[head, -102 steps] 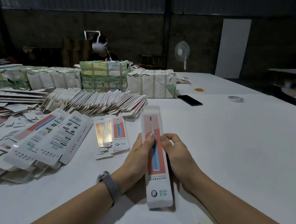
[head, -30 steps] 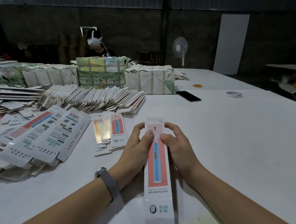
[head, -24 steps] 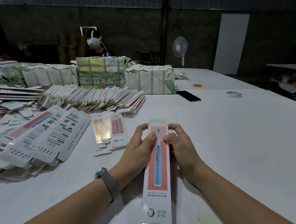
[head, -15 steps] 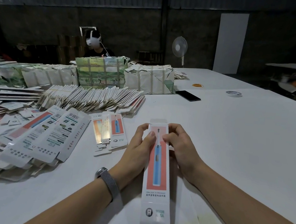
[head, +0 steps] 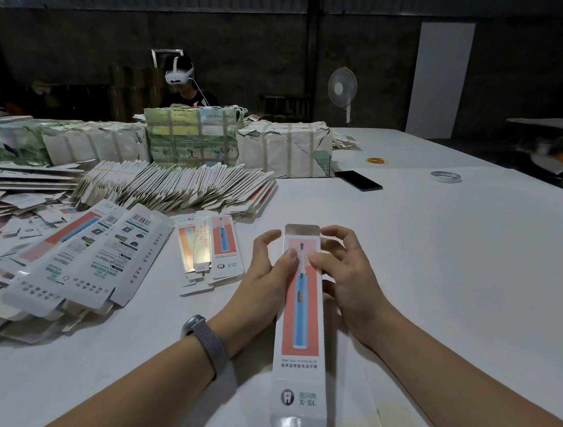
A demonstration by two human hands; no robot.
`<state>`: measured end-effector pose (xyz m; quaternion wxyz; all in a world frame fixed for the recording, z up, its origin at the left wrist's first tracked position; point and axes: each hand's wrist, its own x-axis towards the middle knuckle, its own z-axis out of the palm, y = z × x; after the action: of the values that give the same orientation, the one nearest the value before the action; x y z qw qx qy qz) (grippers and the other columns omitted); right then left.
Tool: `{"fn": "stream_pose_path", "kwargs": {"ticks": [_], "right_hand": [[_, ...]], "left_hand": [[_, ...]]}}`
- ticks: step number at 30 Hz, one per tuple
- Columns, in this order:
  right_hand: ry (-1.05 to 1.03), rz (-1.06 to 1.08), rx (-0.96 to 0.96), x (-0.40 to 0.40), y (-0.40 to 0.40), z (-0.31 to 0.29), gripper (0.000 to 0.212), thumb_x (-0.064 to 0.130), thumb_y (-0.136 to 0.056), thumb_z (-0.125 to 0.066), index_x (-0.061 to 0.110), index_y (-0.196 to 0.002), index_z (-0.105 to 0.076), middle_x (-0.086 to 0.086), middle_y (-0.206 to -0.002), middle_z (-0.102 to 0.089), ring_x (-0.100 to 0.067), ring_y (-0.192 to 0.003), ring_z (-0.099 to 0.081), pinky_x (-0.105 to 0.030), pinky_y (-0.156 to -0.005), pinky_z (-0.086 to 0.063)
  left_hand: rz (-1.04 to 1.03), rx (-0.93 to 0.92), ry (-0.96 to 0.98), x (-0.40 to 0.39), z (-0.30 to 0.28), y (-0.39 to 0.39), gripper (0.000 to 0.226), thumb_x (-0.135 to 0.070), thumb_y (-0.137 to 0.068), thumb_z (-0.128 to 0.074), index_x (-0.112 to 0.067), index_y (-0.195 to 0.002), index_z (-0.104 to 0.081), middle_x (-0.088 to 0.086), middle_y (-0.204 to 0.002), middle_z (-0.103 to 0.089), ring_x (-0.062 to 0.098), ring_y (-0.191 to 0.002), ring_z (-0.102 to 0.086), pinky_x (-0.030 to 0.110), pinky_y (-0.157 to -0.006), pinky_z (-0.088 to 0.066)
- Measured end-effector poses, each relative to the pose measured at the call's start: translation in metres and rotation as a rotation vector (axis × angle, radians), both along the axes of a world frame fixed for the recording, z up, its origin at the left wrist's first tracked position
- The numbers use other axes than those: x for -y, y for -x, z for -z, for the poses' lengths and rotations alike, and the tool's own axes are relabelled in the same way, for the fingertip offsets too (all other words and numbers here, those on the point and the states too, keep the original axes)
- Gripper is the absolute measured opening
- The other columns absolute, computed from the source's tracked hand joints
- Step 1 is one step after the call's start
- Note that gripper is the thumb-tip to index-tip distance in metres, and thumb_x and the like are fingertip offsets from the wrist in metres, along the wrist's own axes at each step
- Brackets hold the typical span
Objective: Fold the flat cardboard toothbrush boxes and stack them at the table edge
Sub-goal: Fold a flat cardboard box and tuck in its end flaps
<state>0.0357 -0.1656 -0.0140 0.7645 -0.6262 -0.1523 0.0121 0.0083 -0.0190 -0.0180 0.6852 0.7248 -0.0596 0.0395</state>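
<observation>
A long white toothbrush box (head: 302, 339) with a red panel and a blue brush printed on it points away from me over the white table (head: 457, 264). My left hand (head: 263, 280) grips its left side with the thumb on the printed face. From the right, my right hand (head: 346, 278) holds it, thumb on the face and fingers curled by the open far flap. A few flat boxes (head: 208, 247) lie just left of my hands. Larger flat boxes (head: 90, 257) lie farther left.
A fanned row of flat boxes (head: 179, 186) and wrapped bundles (head: 191, 135) fill the back left. A black phone (head: 359, 180), a tape roll (head: 445, 176) and rubber bands (head: 377, 160) lie farther back. Another person (head: 185, 87) sits behind the bundles.
The box has slid a little toward me and its near end now lies lower. My hands stay at its far end, and the fingers of both have spread out a little.
</observation>
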Motion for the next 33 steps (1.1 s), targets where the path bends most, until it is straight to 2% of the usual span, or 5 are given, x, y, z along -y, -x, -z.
{"fn": "stream_pose_path", "kwargs": {"ticks": [8,20,26,30,33], "right_hand": [[-0.007,-0.007,0.015,0.0027,0.0003,0.0011,0.03,0.018,-0.089,-0.064,0.024,-0.115,-0.051,-0.004,-0.111,-0.066,-0.018,-0.078,-0.073,-0.026,-0.065,-0.055],[0.11,0.015,0.021,0.0026,0.0003,0.0016,0.02,0.014,-0.101,-0.055,0.027,-0.116,-0.059,0.003,-0.11,-0.068,-0.022,-0.081,-0.075,-0.027,-0.066,-0.058],[0.101,0.057,-0.011,0.002,-0.002,-0.0008,0.005,0.021,-0.099,-0.06,0.02,-0.095,-0.063,-0.006,-0.093,-0.068,-0.023,-0.07,-0.072,-0.038,-0.069,-0.062],[0.091,0.104,-0.054,0.0019,-0.0046,-0.0035,0.032,0.034,-0.099,-0.059,0.022,-0.069,-0.059,-0.001,-0.069,-0.066,-0.02,-0.061,-0.07,-0.032,-0.063,-0.06],[0.121,0.122,-0.069,0.0028,-0.0075,-0.0025,0.023,0.024,-0.099,-0.061,0.019,-0.076,-0.065,-0.002,-0.073,-0.069,-0.022,-0.064,-0.072,-0.033,-0.064,-0.059]], "left_hand": [[0.006,-0.006,-0.018,0.0007,-0.0026,0.0002,0.016,-0.04,-0.106,-0.044,-0.044,-0.121,-0.041,-0.012,-0.081,-0.076,0.013,-0.073,-0.076,0.02,-0.06,-0.057],[0.018,-0.01,-0.054,0.0003,-0.0014,0.0005,0.026,-0.042,-0.104,-0.047,-0.034,-0.129,-0.042,-0.008,-0.076,-0.075,0.017,-0.072,-0.076,0.021,-0.059,-0.057],[0.063,-0.009,-0.079,0.0013,-0.0041,0.0049,0.022,-0.041,-0.104,-0.047,-0.035,-0.125,-0.043,-0.007,-0.077,-0.076,0.015,-0.07,-0.076,0.019,-0.058,-0.056],[0.11,-0.01,-0.118,0.0028,-0.0063,0.0073,0.014,-0.04,-0.104,-0.046,-0.038,-0.117,-0.042,-0.009,-0.077,-0.076,0.013,-0.07,-0.076,0.017,-0.059,-0.056],[0.118,-0.011,-0.113,0.0031,-0.007,0.0081,0.012,-0.039,-0.104,-0.047,-0.038,-0.115,-0.043,-0.009,-0.077,-0.076,0.013,-0.07,-0.076,0.017,-0.06,-0.056]]}}
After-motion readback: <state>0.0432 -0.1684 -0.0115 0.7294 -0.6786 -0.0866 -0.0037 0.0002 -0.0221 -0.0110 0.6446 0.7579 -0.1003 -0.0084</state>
